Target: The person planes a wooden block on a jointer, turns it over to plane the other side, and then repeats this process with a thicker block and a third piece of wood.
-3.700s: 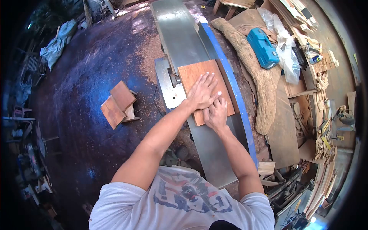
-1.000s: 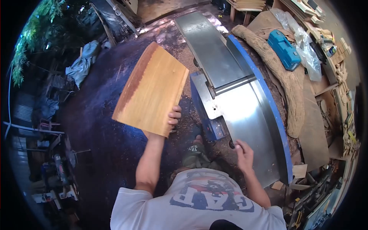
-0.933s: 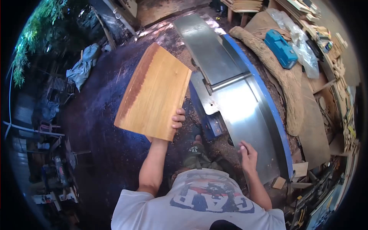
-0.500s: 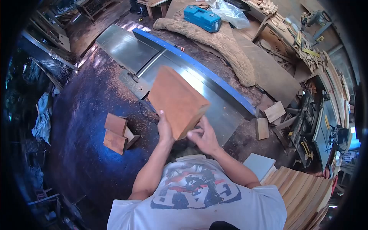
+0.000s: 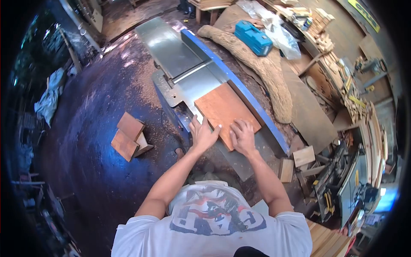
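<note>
Board (image 5: pixel 225 111) lies flat on jointer table (image 5: pixel 190 83), long axis running fwd from both grips. Left hand (image 5: pixel 202 134) splayed on near-left edge, right hand (image 5: pixel 242 135) pressing near end; neither clenched.

Near corner of board (image 5: pixel 226 112) hidden under right hand (image 5: pixel 242 136); fingertips of left hand (image 5: pixel 203 134) cover its near-left edge; bench clutter (image 5: pixel 342 81), right of frame, too small to identify; stacked boards (image 5: pixel 327 242) cut off, lower right; frame rim black.
</note>
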Action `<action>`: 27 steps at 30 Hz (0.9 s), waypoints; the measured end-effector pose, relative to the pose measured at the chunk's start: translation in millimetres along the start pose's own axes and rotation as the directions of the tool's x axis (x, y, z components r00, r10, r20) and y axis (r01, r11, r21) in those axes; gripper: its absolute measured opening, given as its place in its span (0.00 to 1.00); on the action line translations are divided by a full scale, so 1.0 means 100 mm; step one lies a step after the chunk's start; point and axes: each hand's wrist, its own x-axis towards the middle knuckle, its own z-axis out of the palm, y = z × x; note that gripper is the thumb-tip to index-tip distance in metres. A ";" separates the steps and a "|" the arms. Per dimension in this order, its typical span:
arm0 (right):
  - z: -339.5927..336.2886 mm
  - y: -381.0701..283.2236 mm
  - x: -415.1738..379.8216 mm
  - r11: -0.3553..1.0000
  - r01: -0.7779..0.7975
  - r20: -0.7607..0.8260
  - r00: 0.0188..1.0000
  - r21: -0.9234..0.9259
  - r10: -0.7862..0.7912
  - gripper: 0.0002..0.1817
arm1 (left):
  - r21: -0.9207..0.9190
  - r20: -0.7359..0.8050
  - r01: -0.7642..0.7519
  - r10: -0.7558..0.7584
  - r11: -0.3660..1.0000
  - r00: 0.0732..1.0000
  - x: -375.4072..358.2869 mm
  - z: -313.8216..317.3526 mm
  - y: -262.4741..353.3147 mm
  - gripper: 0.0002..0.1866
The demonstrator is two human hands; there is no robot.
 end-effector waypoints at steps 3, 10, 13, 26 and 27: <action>-0.03 0.11 0.31 0.990 0.099 0.048 0.994 -0.104 -0.095 0.24 | -0.164 -0.070 -0.181 0.172 0.970 0.983 0.27 -0.10 0.13 0.36; 0.18 0.15 0.80 0.972 0.212 0.055 0.977 -0.098 -0.208 0.25 | 0.279 -0.117 -0.409 0.454 0.869 0.883 1.24 0.36 0.07 0.34; 0.29 0.05 1.03 0.972 0.217 0.028 0.976 -0.089 -0.216 0.23 | 0.307 -0.052 -0.377 0.411 0.874 0.910 1.44 0.28 -0.07 0.36; 0.72 0.04 1.65 0.970 0.223 0.017 0.975 -0.093 -0.222 0.24 | 0.332 -0.011 -0.310 0.332 0.891 0.943 2.05 -0.08 -0.28 0.39; 0.73 0.05 1.67 0.970 0.223 0.020 0.975 -0.096 -0.222 0.24 | 0.334 -0.007 -0.310 0.331 0.890 0.944 2.06 -0.08 -0.28 0.39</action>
